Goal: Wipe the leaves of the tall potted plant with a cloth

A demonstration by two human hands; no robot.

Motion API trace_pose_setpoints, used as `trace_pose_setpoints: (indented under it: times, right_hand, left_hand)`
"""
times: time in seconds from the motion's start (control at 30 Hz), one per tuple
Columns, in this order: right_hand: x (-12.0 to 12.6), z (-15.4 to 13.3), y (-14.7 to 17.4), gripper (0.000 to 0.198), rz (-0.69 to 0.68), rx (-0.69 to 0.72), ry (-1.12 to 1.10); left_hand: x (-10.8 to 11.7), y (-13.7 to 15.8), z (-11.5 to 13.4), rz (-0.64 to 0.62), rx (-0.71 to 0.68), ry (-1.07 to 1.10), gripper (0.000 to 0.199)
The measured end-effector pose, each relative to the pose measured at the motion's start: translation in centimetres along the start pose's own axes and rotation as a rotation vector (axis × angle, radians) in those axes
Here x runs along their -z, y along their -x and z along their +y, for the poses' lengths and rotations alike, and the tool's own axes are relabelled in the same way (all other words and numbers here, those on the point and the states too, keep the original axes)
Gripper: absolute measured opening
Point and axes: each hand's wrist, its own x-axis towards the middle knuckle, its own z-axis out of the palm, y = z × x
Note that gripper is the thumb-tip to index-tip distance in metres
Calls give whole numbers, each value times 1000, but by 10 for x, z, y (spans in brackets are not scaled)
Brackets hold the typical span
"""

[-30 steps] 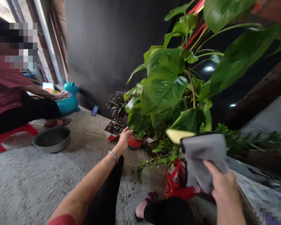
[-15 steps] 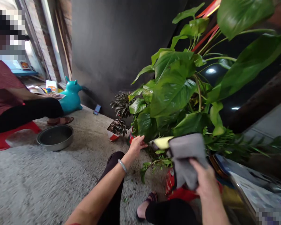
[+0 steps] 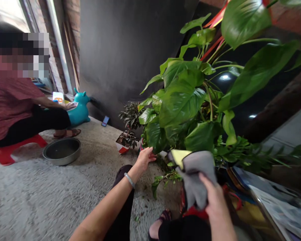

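Note:
My right hand grips a grey cloth with a yellow inner side, held up in front of a big potted plant with broad green leaves. My left hand, a silver bangle on its wrist, reaches forward with fingers apart and touches a low dark leaf at the plant's base. The plant's pot is mostly hidden behind leaves and my hand. A smaller dark-leaved plant in a red-and-white pot stands just left of it.
Another person in a red top sits on a red stool at the left, beside a teal toy animal. A metal basin lies on the rough concrete floor. A phone rests by the dark wall. Red bags sit near my feet.
My left hand slid right from the red pot's rim to the low leaves. My right hand with the cloth drifted left and down, toward the plant. The view shifted slightly right.

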Motion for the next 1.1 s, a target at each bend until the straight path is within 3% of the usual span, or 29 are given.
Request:
trace_pose_setpoints:
  times: [0.07,0.13,0.17,0.23,0.3,0.37,0.47,0.53,0.63,0.73,0.9,1.0,1.1]
  right_hand:
    - [-1,-27,-18,69,192,62,-128]
    - [-19,-48,-31,75,304,243,-111]
    - [-32,-53,-34,76,274,318,-35]
    - [-56,-45,-30,72,30,365,180]
    - [-67,-16,-17,64,-279,291,344]
    - [-59,25,1,55,-442,160,364]
    - [-23,81,22,54,-402,-116,255]
    - [2,102,29,59,-340,-280,183]
    - [21,108,34,65,-250,-368,75]
    - [21,100,38,64,-245,-438,-32]
    - [7,97,42,53,-342,-586,-1]
    - [4,109,34,46,-289,-437,194]
    - [9,118,23,38,-253,-238,371]
  left_hand:
    - [-3,2,-3,-13,4,-9,47]
    - [-6,3,-11,-43,16,-14,48]
    - [-7,3,-15,-63,23,-20,48]
    - [-6,2,-23,-93,30,-38,44]
    - [0,-2,-29,-94,31,-60,39]
    - [12,-7,-35,-73,44,-73,32]
    - [37,-10,-45,-19,139,-96,31]
    - [52,-9,-53,56,236,-148,30]
    - [67,-7,-62,142,311,-216,24]
    - [70,-13,-62,166,261,-195,23]
    - [70,-62,-37,351,105,-159,26]
    - [76,-109,-20,460,-14,-144,38]
    - [83,-152,-9,474,-105,-120,38]
